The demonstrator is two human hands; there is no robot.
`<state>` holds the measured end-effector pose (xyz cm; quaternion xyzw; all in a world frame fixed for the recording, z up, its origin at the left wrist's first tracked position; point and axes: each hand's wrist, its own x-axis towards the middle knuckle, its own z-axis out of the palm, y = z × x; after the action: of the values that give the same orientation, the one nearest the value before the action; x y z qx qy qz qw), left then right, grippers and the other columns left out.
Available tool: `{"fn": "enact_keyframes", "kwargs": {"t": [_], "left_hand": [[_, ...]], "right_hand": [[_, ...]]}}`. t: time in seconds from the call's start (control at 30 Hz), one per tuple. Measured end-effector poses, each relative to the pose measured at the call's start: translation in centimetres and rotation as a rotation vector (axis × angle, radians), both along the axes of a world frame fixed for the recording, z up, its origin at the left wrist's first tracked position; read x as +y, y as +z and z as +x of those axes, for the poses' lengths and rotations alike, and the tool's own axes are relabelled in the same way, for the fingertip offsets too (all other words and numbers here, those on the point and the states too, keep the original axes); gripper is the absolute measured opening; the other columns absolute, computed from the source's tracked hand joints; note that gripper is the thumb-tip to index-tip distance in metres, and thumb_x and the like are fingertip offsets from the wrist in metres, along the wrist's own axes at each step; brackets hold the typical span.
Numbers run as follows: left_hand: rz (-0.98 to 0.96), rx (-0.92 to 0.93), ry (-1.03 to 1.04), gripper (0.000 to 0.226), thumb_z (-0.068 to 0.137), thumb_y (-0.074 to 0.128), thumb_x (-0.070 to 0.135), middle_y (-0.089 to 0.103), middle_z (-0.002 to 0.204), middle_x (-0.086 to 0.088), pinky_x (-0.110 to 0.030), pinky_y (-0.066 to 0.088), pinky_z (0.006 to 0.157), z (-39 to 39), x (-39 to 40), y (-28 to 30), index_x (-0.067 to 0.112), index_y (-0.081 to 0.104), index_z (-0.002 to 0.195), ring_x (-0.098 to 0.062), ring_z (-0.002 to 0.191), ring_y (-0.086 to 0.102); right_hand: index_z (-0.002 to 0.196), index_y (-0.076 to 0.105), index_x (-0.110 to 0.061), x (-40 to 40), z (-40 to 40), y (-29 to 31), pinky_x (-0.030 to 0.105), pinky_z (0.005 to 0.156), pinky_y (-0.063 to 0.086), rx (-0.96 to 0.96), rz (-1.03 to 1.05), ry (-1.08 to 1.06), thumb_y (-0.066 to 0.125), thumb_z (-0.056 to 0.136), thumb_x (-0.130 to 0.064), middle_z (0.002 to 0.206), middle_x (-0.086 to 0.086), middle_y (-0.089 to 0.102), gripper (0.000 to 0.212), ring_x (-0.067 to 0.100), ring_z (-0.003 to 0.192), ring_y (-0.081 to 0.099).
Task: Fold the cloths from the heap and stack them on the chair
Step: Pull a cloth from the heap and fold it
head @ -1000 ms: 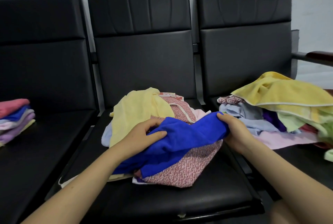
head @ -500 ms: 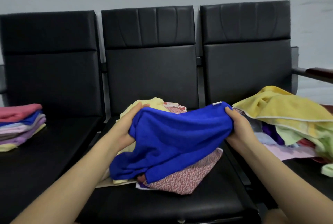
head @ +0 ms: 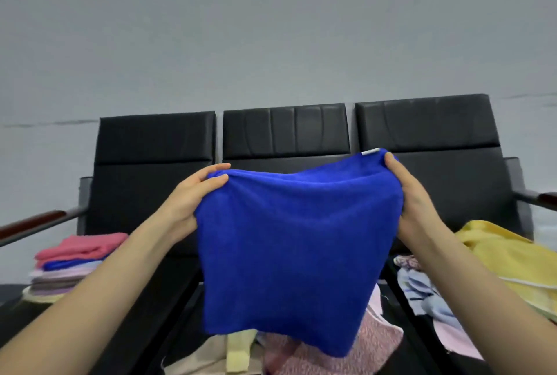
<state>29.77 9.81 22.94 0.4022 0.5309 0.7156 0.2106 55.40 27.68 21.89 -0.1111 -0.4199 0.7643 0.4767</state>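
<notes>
You hold the royal-blue terry cloth [head: 297,242] up by its top corners, left hand [head: 193,197] and right hand [head: 410,194] each pinching one, its long edge level between them.

Grey wall [head: 271,28] behind; wooden armrests [head: 33,222].

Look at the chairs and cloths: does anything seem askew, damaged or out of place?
Nothing stands out. The left hand and right hand hold the blue terry cloth up by its top corners; the folded cloth stack sits fairly tidily on the left black chair.
</notes>
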Motion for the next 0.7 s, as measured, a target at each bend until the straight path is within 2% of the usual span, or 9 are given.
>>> {"fn": "enact_keyframes", "kwargs": {"t": [0.13,0.23,0.3,0.4,0.47,0.57,0.67,0.7], "left_hand": [[0.103,-0.046,-0.024,0.016,0.094,0.052,0.015,0.073,0.080,0.005,-0.016,0.055,0.062,-0.1,-1.7,0.9,0.019,0.067,0.098,-0.003,0.068,0.067],[0.138,-0.161,-0.081,0.031,0.096,0.052,0.019,0.072,0.074,0.005,-0.016,0.055,0.061,-0.6,-2.0,0.9,0.022,0.075,0.076,-0.004,0.066,0.068],[0.082,-0.156,-0.102,0.039,0.097,0.051,0.019,0.071,0.072,0.004,-0.016,0.055,0.060,-1.0,-1.5,0.5,0.022,0.075,0.066,-0.005,0.065,0.067],[-0.077,-0.103,0.004,0.022,0.095,0.056,0.016,0.069,0.072,0.001,-0.016,0.051,0.055,-2.5,0.7,-2.2,0.017,0.070,0.078,-0.009,0.064,0.064],[-0.168,-0.101,0.119,0.013,0.093,0.060,0.014,0.064,0.065,0.002,-0.016,0.047,0.050,-4.1,2.7,-5.2,0.015,0.067,0.082,-0.008,0.056,0.058],[-0.280,-0.140,0.229,0.009,0.092,0.062,0.014,0.057,0.064,0.001,-0.023,0.042,0.057,-6.1,5.6,-9.7,0.014,0.065,0.084,-0.011,0.058,0.048],[-0.354,-0.105,0.285,0.010,0.093,0.060,0.014,0.060,0.074,-0.003,-0.025,0.042,0.056,-8.0,8.5,-13.5,0.012,0.066,0.086,-0.014,0.063,0.052],[-0.368,-0.082,0.302,0.011,0.094,0.059,0.013,0.059,0.074,-0.004,-0.025,0.042,0.055,-8.7,9.5,-14.4,0.012,0.066,0.085,-0.014,0.062,0.052]], "right_hand": [[0.095,0.070,-0.013,-0.6,0.6,1.1,0.029,0.062,0.060,0.027,0.028,0.058,0.060,0.091,-0.035,0.086,0.007,0.075,0.025,0.021,0.073,0.073],[0.089,0.070,-0.014,0.1,0.5,0.9,0.028,0.059,0.059,0.014,0.024,0.086,0.062,0.090,-0.033,0.079,0.005,0.073,0.021,0.019,0.066,0.071],[0.084,0.070,-0.014,1.1,0.2,0.3,0.025,0.056,0.057,-0.026,0.020,0.097,0.061,0.091,-0.032,0.074,0.004,0.071,0.020,0.017,0.061,0.069],[0.089,0.069,-0.014,3.9,-1.2,-2.4,0.026,0.058,0.054,-0.210,0.001,0.025,0.062,0.091,-0.029,0.076,0.004,0.071,0.017,0.016,0.062,0.067],[0.097,0.069,-0.009,6.6,-2.4,-5.7,0.026,0.059,0.052,-0.377,-0.004,-0.071,0.064,0.090,-0.025,0.079,0.005,0.071,0.018,0.018,0.066,0.066],[0.107,0.065,-0.004,10.9,-3.9,-11.5,0.030,0.060,0.044,-0.607,-0.042,-0.204,0.067,0.087,-0.017,0.088,0.007,0.065,0.024,0.021,0.072,0.058],[0.090,0.064,-0.007,13.7,-5.0,-15.8,0.030,0.058,0.039,-0.736,-0.032,-0.260,0.065,0.088,-0.011,0.089,0.014,0.060,0.005,0.026,0.073,0.054],[0.084,0.063,-0.008,14.4,-5.3,-16.6,0.032,0.059,0.040,-0.752,-0.018,-0.269,0.065,0.089,-0.010,0.091,0.015,0.061,0.006,0.027,0.075,0.054]]}}
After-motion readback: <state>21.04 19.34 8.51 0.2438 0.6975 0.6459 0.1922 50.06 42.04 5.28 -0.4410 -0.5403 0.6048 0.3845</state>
